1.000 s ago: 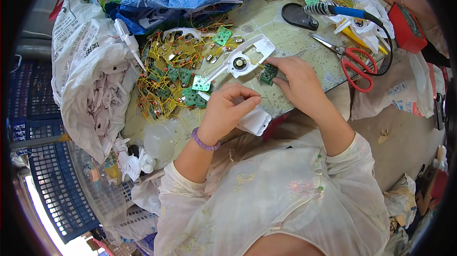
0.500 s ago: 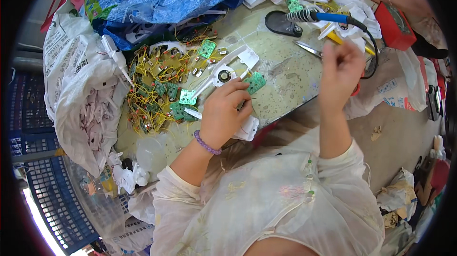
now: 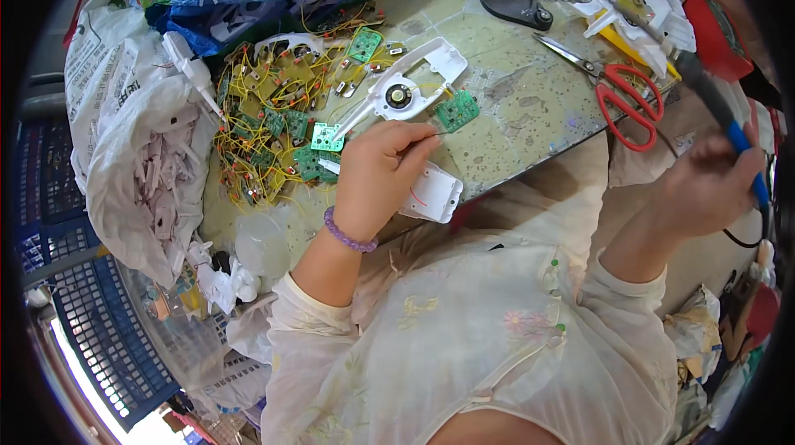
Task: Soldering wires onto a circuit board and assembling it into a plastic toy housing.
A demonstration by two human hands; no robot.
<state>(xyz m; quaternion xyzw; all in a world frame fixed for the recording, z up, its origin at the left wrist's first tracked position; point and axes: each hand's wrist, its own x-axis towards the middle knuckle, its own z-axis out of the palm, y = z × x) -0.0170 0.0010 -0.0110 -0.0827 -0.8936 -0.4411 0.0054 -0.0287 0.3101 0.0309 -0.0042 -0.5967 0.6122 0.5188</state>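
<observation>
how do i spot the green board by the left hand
On the table, find the white housing with a round black part. Right of that, beyond the left hand, is the green board. It lies apart from the other boards among yellow wires.

So we're gripping a blue-handled soldering iron point(image 3: 736, 137) in our right hand point(image 3: 710, 180), out past the edge of the table point(image 3: 530, 105), while our left hand point(image 3: 383, 162) is pinching something thin and dark right by a green circuit board point(image 3: 457, 111). A white plastic housing point(image 3: 381, 101) is lying next to that board, and red-handled scissors point(image 3: 593, 69) are sitting over to the right.
</observation>
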